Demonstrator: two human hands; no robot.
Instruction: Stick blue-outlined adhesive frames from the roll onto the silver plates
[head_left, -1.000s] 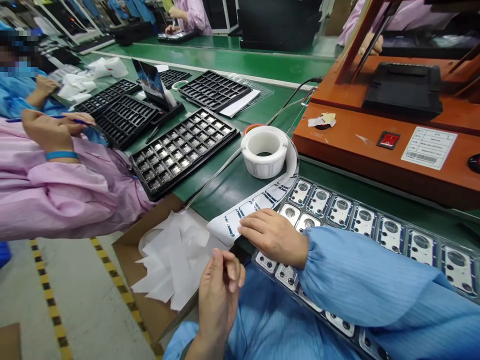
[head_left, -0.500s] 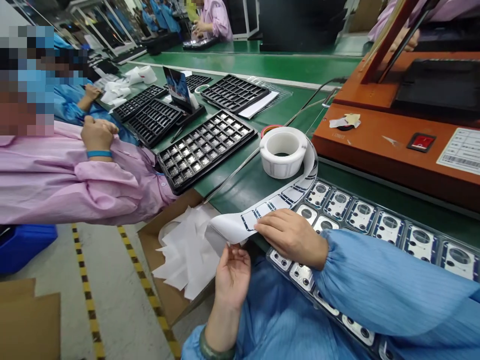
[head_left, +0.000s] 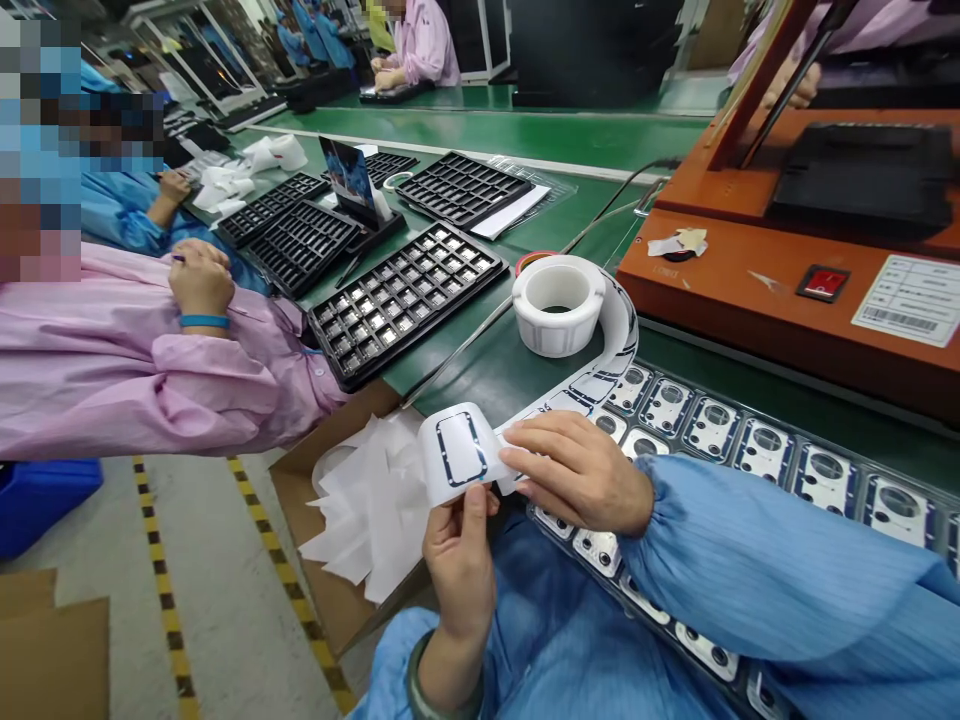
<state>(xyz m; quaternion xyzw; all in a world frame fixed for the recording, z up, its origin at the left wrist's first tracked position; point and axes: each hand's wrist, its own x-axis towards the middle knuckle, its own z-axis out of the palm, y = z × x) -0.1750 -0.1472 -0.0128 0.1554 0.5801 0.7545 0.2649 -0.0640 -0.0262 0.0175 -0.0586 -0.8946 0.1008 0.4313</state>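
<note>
A white backing strip of black frame-shaped adhesive stickers (head_left: 463, 450) curls up in front of me. My left hand (head_left: 461, 560) pinches its lower edge between thumb and fingers, just below one sticker outline. Across the strip, to the right of that curl, lie the bent fingers of my right hand (head_left: 581, 470), gripping it; the thumb is hidden. The strip runs back to a white roll (head_left: 559, 308) lying on the green table (head_left: 457, 370). Under my right forearm is a clear tray of silver plates with round windows (head_left: 709, 425).
A cardboard box (head_left: 300, 490) of white backing scraps (head_left: 371, 500) stands below the table edge. Beyond it is a black tray of small metal parts (head_left: 405, 300). An orange machine (head_left: 750, 270) stands at right. A co-worker's pink sleeve (head_left: 187, 370) reaches in from the left.
My left hand has gone from loosely open below the strip to pinching its edge. The strip's end has turned up, showing a sticker face. My right hand stays on the strip.
</note>
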